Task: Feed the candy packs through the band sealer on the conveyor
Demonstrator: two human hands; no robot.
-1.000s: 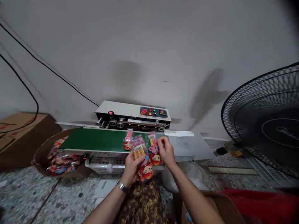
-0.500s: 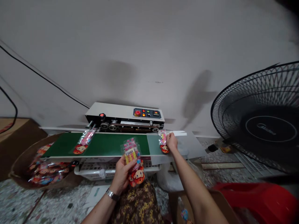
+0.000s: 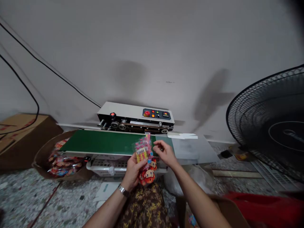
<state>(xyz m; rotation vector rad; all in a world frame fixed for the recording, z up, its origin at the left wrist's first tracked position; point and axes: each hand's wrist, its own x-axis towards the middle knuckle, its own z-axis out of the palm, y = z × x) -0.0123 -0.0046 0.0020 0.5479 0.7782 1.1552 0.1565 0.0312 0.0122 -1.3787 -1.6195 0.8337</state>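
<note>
Left hand [image 3: 133, 169] closed round a stack of candy packets [image 3: 144, 161], held upright and fanned so the top one is easy to pick off. Right hand [image 3: 166, 154] just beside the stack, fingers loosely curled, pinching nothing. Beyond both hands, green belt [image 3: 99, 142] and sealing machine [image 3: 135, 117]; far left, box of packets [image 3: 60, 158].

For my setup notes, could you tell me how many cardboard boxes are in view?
3: a closed box far left, an open box of packets left of the belt, and one bottom right, partly hidden.
</note>
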